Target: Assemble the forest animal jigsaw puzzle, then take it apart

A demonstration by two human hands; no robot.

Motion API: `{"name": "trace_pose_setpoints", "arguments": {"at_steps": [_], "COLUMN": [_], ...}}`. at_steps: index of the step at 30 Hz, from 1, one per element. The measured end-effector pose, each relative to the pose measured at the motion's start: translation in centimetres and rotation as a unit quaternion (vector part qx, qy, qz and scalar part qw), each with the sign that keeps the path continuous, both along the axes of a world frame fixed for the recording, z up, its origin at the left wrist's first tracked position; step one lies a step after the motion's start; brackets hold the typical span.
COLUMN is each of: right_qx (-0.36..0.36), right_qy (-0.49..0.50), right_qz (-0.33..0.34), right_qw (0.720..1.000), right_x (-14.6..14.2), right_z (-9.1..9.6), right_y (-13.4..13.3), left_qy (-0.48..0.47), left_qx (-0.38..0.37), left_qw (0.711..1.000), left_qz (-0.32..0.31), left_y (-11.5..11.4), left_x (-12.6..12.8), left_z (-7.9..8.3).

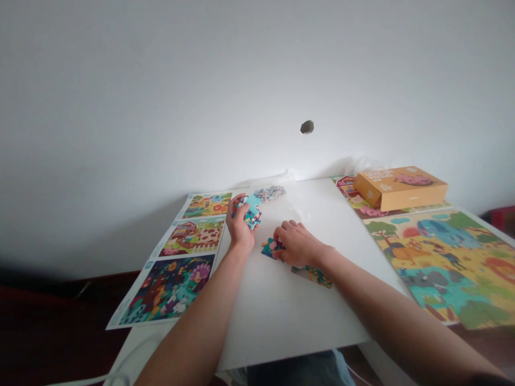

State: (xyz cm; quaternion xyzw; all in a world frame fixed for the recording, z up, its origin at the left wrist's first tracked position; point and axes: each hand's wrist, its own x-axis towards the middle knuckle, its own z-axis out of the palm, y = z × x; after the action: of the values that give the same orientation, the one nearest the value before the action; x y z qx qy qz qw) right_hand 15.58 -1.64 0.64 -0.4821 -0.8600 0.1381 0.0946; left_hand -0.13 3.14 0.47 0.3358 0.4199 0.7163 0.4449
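My left hand (240, 225) is closed round a small stack of colourful puzzle pieces (252, 210), held just above the white table (277, 316). My right hand (295, 241) rests fingers-down on the table, pressing a blue and pink puzzle piece (269, 247) against a short row of joined pieces (316, 275) that shows from under my wrist. More loose pieces in a clear plastic bag (270, 193) lie just beyond my left hand.
A sheet of three picture guides (181, 257) hangs over the table's left edge. A finished large puzzle (446, 262) covers the right side, with an orange box (400, 187) behind it. The white wall, with a small dark hole (307, 127), stands close behind.
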Motion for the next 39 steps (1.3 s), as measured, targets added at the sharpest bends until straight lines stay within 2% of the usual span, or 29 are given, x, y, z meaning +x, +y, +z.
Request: {"name": "trace_pose_setpoints", "arguments": {"at_steps": [7,12,19,22,26,28,30,33,39], "right_qx": [-0.023,-0.018,-0.002,-0.010,-0.066,-0.049,-0.017,-0.025,-0.029], "right_qy": [0.021,0.019,0.028,0.066,0.160,0.184,0.163,0.082,0.048], "right_qz": [0.018,0.030,0.005,0.022,0.022,0.026,0.061,0.121,0.098], "right_qw": [0.999,0.999,1.000,0.998,0.985,0.981,0.985,0.989,0.994], "right_x": [0.0,0.0,0.3,0.3,0.3,0.7,1.4,2.5,2.4], "right_z": [0.1,0.3,-0.1,-0.3,-0.1,0.4,0.9,1.1,0.5], "right_y": [0.1,0.0,0.2,0.4,0.5,0.6,0.6,0.7,0.8], "left_qy": [0.046,0.059,0.051,0.054,0.064,0.079,0.093,0.094,0.095], "left_qx": [-0.003,-0.004,0.010,0.007,0.003,0.004,0.005,0.006,0.004], "left_qw": [0.998,0.997,0.997,0.997,0.997,0.996,0.995,0.995,0.995], "left_qz": [0.049,0.058,0.061,0.059,0.050,0.047,0.039,0.023,0.008], "left_y": [0.0,0.0,0.0,0.1,0.0,-0.2,-0.4,-0.6,-0.9], "left_x": [0.1,0.0,0.1,0.0,0.0,0.0,0.1,0.3,0.4], "left_z": [-0.1,-0.2,-0.3,-0.4,-0.3,-0.1,0.1,0.4,0.7]}}
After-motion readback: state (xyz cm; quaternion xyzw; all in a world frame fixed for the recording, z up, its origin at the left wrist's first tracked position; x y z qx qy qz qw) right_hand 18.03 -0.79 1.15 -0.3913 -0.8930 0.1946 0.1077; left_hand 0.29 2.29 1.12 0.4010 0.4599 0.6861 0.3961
